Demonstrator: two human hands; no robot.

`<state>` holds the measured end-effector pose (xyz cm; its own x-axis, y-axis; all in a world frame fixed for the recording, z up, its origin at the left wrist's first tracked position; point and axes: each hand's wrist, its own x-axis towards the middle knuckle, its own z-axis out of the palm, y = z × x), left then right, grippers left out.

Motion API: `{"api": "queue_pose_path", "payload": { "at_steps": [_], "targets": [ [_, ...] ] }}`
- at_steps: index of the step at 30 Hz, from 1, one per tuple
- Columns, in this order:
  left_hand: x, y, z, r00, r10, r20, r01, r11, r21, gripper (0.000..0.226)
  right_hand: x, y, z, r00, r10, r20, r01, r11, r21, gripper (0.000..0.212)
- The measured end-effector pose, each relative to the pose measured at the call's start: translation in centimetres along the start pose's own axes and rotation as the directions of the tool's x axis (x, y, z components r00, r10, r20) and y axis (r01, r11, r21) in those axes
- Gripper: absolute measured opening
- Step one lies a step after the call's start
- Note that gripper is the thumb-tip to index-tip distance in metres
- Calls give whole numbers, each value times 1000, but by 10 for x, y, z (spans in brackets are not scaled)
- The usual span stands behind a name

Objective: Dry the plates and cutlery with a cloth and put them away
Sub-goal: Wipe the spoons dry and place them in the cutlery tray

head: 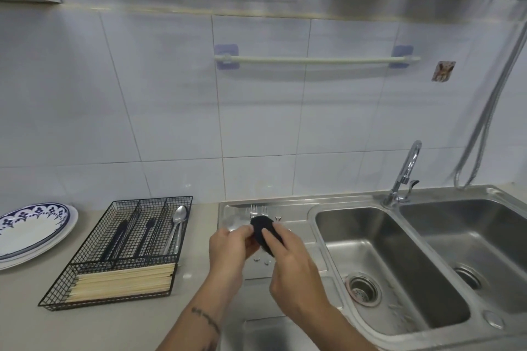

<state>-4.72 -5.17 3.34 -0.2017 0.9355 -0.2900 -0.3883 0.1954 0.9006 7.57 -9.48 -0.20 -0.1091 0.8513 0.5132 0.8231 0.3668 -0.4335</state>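
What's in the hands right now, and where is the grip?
Both the left hand and the right hand pinch a dark cloth bunched between them; what it wraps cannot be told.

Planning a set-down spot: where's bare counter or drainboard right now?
Free: counter strip between the wire cutlery tray and drainboard; counter in front of the plates. Crowded: drainboard's back, with forks and both hands, left hand, right hand, on a dark item.

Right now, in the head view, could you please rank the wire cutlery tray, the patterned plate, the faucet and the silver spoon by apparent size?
1. wire cutlery tray
2. patterned plate, partly cut off at the frame edge
3. faucet
4. silver spoon
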Motion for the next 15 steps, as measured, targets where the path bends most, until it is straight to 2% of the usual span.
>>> {"api": "queue_pose_path", "payload": {
  "at_steps": [2, 5, 9, 12, 15],
  "targets": [
    [3, 3, 1, 999, -1, -35, -1, 998, -67, 9, -9, 12, 9, 999, 32, 38, -30, 998, -63, 83],
    [2, 2, -3, 997, 3, -73, -9, 998, -70, 10, -6, 21, 4, 990, 128, 65, -124, 990, -72, 83],
    [-2, 7, 1, 996, -74, -49, 63, 980, -191, 7, 2, 16, 2, 1000, -1, 27, 4, 997, -81, 87],
    [-3, 10, 1, 992, -122, -36, 107, 953, -284, 8, 7, 27, -2, 998, 58, 4, -57, 997, -53, 89],
    [-2, 8, -5, 991, -134, -6, 125, 943, -307, 9, 15, 27, -6, 994, 109, -11, -110, 993, -45, 78]
  ]
}}
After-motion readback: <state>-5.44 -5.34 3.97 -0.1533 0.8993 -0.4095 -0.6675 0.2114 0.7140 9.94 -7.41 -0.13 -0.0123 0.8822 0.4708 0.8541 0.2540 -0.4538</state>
